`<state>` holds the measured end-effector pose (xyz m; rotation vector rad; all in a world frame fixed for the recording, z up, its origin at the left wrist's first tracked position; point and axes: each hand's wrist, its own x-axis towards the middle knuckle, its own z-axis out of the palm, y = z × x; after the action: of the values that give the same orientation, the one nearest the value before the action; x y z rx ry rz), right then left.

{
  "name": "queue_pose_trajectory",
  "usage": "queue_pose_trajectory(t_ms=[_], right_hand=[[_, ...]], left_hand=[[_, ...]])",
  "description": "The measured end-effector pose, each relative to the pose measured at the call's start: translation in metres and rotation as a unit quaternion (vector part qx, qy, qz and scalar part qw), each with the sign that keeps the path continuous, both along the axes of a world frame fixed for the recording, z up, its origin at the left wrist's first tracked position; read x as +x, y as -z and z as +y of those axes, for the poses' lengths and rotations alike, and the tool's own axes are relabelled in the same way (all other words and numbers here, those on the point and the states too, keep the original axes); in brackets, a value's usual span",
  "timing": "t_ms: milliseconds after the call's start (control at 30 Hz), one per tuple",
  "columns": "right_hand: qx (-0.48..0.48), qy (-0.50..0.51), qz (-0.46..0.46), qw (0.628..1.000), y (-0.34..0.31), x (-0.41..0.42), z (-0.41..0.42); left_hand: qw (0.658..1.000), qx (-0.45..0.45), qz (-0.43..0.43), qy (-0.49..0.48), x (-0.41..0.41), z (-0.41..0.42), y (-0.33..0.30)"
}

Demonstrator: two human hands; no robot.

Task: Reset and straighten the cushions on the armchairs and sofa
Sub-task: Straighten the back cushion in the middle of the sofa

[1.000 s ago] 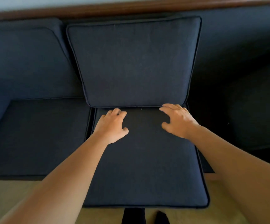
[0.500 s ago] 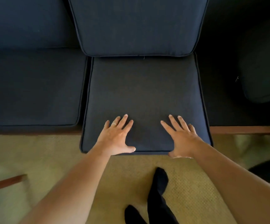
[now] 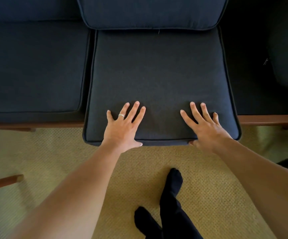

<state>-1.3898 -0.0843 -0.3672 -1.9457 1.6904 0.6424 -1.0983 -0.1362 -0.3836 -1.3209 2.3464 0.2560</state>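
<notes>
Two socked feet [image 3: 171, 200] stand on the woven rug [image 3: 53, 152], just before the seat cushion [image 3: 158, 80]. That cushion juts forward past the sofa frame [image 3: 269, 119]. The left hand [image 3: 122, 128] and right hand [image 3: 207, 128] lie flat on its front edge, fingers [image 3: 136, 109] spread and straight, thumbs over the front rim. Behind it leans the back cushion [image 3: 152, 12]; left of it lies another seat cushion [image 3: 32, 66].

Tan woven carpet [image 3: 53, 152], brown wooden sofa frame rail [image 3: 269, 119], wooden furniture leg [image 3: 3, 182] at left
</notes>
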Motion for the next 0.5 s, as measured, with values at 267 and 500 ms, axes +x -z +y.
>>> queue_pose_trajectory(t_ms=[267, 500], right_hand=[[-0.006, -0.013, 0.002, 1.0, 0.003, -0.01, -0.044], [-0.004, -0.013, -0.013, 1.0, 0.006, -0.015, -0.09]], left_hand=[[0.999, 0.001, 0.011, -0.032, -0.012, -0.04, 0.003], [0.998, 0.019, 0.001, -0.056, -0.02, -0.089, 0.0]])
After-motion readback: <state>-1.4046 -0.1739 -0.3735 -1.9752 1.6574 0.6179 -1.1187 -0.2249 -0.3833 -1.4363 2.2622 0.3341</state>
